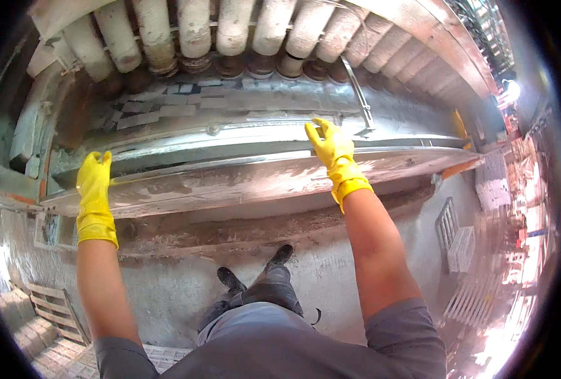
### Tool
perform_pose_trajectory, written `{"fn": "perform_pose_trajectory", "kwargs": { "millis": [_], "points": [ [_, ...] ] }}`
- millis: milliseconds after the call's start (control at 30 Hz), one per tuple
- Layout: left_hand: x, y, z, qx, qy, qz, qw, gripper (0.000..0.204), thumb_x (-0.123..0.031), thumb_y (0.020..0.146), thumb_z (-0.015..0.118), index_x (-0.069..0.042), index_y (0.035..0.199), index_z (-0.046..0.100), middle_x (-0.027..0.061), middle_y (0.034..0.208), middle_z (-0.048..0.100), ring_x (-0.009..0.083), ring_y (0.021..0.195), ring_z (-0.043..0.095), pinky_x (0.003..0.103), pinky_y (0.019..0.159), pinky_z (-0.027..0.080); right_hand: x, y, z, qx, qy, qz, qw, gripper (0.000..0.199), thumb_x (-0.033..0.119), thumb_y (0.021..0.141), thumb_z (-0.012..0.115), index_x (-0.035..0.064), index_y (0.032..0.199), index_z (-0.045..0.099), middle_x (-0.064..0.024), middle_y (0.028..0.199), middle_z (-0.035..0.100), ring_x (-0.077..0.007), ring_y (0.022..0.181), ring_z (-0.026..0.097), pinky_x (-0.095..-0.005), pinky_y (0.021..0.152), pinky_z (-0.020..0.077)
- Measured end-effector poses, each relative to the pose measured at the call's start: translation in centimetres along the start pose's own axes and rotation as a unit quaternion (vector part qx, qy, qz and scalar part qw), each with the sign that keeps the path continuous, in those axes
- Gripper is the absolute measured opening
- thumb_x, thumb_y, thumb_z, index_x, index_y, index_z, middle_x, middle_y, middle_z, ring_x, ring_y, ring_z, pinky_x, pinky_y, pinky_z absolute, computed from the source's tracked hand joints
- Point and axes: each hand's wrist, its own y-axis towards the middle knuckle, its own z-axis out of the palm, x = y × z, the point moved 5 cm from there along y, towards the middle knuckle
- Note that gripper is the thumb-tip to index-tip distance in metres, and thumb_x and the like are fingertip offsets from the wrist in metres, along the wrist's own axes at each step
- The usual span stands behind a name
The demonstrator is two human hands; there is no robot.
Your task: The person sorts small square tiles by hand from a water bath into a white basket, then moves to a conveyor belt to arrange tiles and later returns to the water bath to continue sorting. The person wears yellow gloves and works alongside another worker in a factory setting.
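Both my hands wear yellow rubber gloves. My left hand (pixel 94 192) is at the left end of a long, pale, stained panel (pixel 230 183), close to its metal upper edge. Its fingers are bent, with a small gap between the tips, and nothing shows between them. Farther right, my right hand (pixel 332 150) is over the same edge, thumb and fingers apart, with nothing visible in them. Behind the panel runs a long trough (pixel 185 151) with a wet, shiny ledge. Whether either palm touches the edge is hidden by the gloves.
A row of thick, whitish, rounded columns (pixel 195 28) stands behind the trough. A metal arm (pixel 358 95) reaches down to the ledge right of my right hand. Slatted racks (pixel 447 224) stand at the right, and a wooden pallet (pixel 56 309) is at lower left. My boots (pixel 279 256) are on the floor.
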Motion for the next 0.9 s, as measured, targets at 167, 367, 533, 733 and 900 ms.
{"fn": "perform_pose_trajectory", "kwargs": {
  "millis": [167, 367, 533, 733, 900],
  "points": [
    [0.4, 0.5, 0.8, -0.013, 0.017, 0.034, 0.999, 0.062, -0.061, 0.101, 0.063, -0.011, 0.137, 0.071, 0.0181, 0.139, 0.072, 0.0380, 0.131, 0.066, 0.047, 0.109, 0.051, 0.1, 0.0, -0.2, -0.004, 0.000, 0.011, 1.000, 0.055, 0.059, 0.100, 0.068, 0.0168, 0.134, 0.075, -0.0080, 0.117, 0.082, -0.0295, 0.111, 0.077, -0.0403, 0.097, 0.0571],
    [0.8, 0.7, 1.0, -0.002, -0.002, 0.041, 0.999, 0.060, -0.059, 0.102, 0.063, -0.010, 0.136, 0.071, 0.0179, 0.137, 0.073, 0.0384, 0.129, 0.067, 0.047, 0.107, 0.052, 0.2, 0.0, -0.2, 0.006, 0.009, 0.006, 1.000, 0.058, 0.060, 0.099, 0.067, 0.0167, 0.138, 0.073, -0.0109, 0.117, 0.082, -0.0305, 0.111, 0.077, -0.0418, 0.096, 0.0577],
    [-1.2, -0.5, 2.1, -0.039, -0.064, 0.128, 0.989, 0.059, -0.059, 0.102, 0.066, -0.009, 0.132, 0.074, 0.0173, 0.134, 0.074, 0.0370, 0.125, 0.069, 0.045, 0.105, 0.053, 0.1, 0.2, -0.1, 0.007, 0.009, 0.007, 1.000, 0.063, 0.065, 0.099, 0.065, 0.0169, 0.139, 0.073, -0.0115, 0.119, 0.081, -0.0316, 0.111, 0.077, -0.0430, 0.095, 0.0579],
    [-16.5, -10.5, 3.0, 0.071, -0.085, 0.267, 0.957, 0.068, -0.065, 0.100, 0.067, -0.010, 0.139, 0.071, 0.0182, 0.139, 0.072, 0.0363, 0.131, 0.067, 0.045, 0.111, 0.051, -0.3, 0.0, -0.4, 0.025, 0.021, 0.004, 0.999, 0.067, 0.067, 0.100, 0.057, 0.0132, 0.136, 0.073, -0.0191, 0.112, 0.080, -0.0402, 0.107, 0.075, -0.0506, 0.092, 0.0578],
    [-30.6, -20.4, 3.8, 0.047, -0.067, 0.493, 0.866, 0.094, -0.071, 0.094, 0.070, -0.006, 0.159, 0.051, 0.0185, 0.159, 0.058, 0.0369, 0.147, 0.054, 0.044, 0.123, 0.042, -0.4, 0.0, -0.6, 0.009, 0.036, -0.008, 0.999, 0.064, 0.066, 0.098, 0.059, 0.0121, 0.128, 0.076, -0.0200, 0.107, 0.080, -0.0412, 0.102, 0.074, -0.0515, 0.089, 0.0577]
  ]
}}
